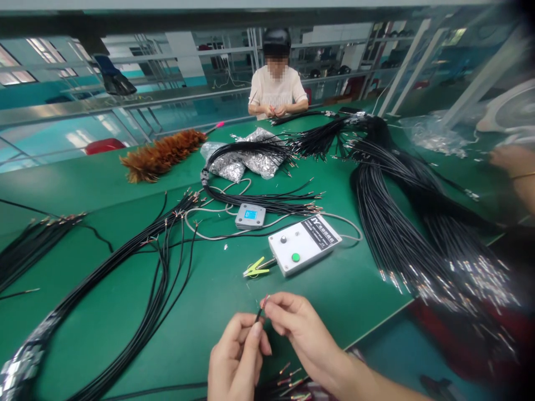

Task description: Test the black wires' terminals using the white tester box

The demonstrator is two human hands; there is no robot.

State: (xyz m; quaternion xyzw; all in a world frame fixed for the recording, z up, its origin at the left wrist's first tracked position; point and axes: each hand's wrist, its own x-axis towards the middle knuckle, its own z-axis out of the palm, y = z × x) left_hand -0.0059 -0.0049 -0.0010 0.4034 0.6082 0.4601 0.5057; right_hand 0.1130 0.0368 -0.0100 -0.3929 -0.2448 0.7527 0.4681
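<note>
Between thumb and fingers, my left hand (241,353) grips a thin black cable (259,313) near its end. The fingertips of my right hand (295,320) pinch the stripped wires at the tip of that same cable. Just beyond my hands stands a white control box (307,244) with a knob and a green button. A yellow-green clip (256,268) sticks out from its left side. Below my hands, several stripped cable ends with coloured wires (288,381) show at the frame's lower edge.
Black cable bundles lie at left (112,267) and hang over the table edge at right (384,223). A small grey counter (249,216), bags of metal parts (261,153) and a feather duster (163,155) rest on the green table (209,301). A person (278,83) sits opposite; another's blurred arm (516,167) is at right.
</note>
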